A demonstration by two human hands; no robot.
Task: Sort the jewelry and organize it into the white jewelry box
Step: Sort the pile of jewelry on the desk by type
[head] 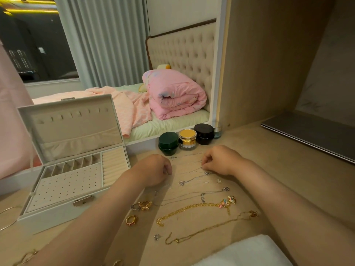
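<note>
The white jewelry box [57,215] is sitting open on the table [269,169], lid up, showing cream lining, ring rolls and little slots. It's lying just left of the left hand [155,170]. The hands are resting apart. The right hand [221,160] is pinching a thin silver chain [199,167]. The left one's fingers are curling under, and I can't tell if they're holding anything. The other silver chains are barely showing.

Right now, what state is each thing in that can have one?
white jewelry box: lid open, tray compartments look empty
green jar: lid on
gold jar: lid on
black jar: lid on
laptop: closed
right hand: pinches a thin silver chain
left hand: fingers curled, grip hidden
gold chain: laid out flat, untouched
</note>
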